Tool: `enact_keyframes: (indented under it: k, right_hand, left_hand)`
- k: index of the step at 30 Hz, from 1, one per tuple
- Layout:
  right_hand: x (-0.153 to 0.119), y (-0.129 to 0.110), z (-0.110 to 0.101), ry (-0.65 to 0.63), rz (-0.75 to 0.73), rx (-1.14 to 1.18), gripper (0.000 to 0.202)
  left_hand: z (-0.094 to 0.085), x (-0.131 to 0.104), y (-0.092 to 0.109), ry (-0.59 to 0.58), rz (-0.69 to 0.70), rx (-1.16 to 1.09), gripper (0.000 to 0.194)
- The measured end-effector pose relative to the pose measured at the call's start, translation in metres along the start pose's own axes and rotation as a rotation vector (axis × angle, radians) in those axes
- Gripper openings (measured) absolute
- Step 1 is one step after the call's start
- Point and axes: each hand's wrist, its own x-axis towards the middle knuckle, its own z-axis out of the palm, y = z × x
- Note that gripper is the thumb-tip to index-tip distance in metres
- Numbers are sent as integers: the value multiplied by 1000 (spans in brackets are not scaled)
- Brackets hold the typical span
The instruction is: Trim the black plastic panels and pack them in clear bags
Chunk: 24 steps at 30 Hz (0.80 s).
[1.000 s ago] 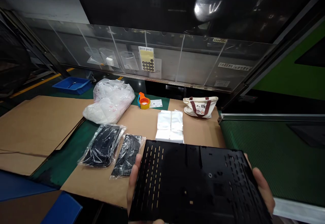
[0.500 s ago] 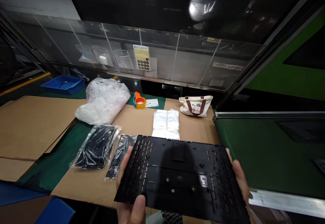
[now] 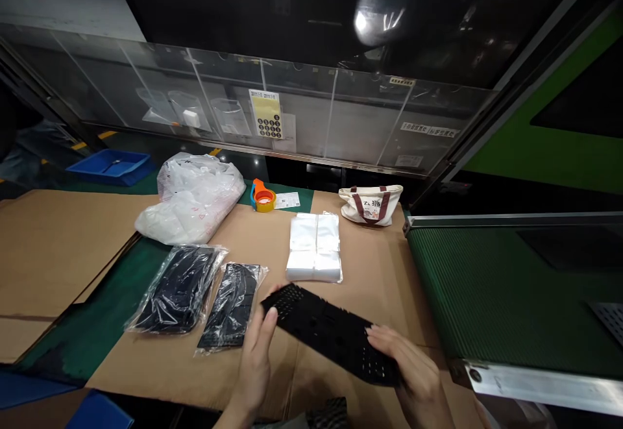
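Note:
Between both hands I hold a black slotted plastic panel (image 3: 331,331), tilted down to the right over the cardboard. My left hand (image 3: 259,341) grips its left end, thumb on the near edge. My right hand (image 3: 409,361) is closed around the right end, fingers lying over the top edge. Left of the panel lies a narrow black part in clear plastic (image 3: 232,306). Beside that is a wider black part in a clear bag (image 3: 178,289). Just beyond the panel rests a banded stack of clear plastic bags (image 3: 315,247).
A full white plastic bag (image 3: 195,195), an orange tape dispenser (image 3: 263,196) and a cream tote bag (image 3: 372,205) stand farther back. A blue tray (image 3: 111,167) is at far left. On the right runs a green conveyor belt (image 3: 487,286) with dark panels on it.
The panel has moved away from my view and tilted, its right end lower. My right hand has shifted onto its top edge. More of the bag stack now shows.

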Motion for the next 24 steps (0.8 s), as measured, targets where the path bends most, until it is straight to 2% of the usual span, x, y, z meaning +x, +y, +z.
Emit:
enact_keyframes:
  k: [2,3,4,6,8,12,14,17,20,24]
  right_hand:
    - [-16,21,-2,-8,151,35,27]
    - [-24,29,-3,23,263,20,21]
    - [-31,37,-5,47,374,-13,18]
    - [-41,51,-7,87,587,-104,28]
    - [-45,60,-10,109,742,-174,41]
    - [-43,66,-10,142,883,-141,55]
    - [-42,66,-8,137,935,-92,57]
    - [-45,66,-2,117,1022,-2,61]
    - [-48,65,5,150,1085,46,65]
    - [-45,63,13,219,1080,49,66]
  left_hand:
    - [-5,22,-22,-155,16,175,40]
    - [-7,35,-34,-220,85,299,39]
    - [-7,49,-46,-281,183,443,38]
    - [-7,81,-72,-330,457,865,36]
    - [-5,114,-96,-372,543,976,32]
    - [3,163,-131,-480,688,1156,34]
    - [7,176,-140,-497,754,1241,39]
    - [12,183,-142,-512,849,1355,41]
    - [13,184,-139,-548,933,1459,40]
    - [15,184,-130,-597,1016,1577,37]
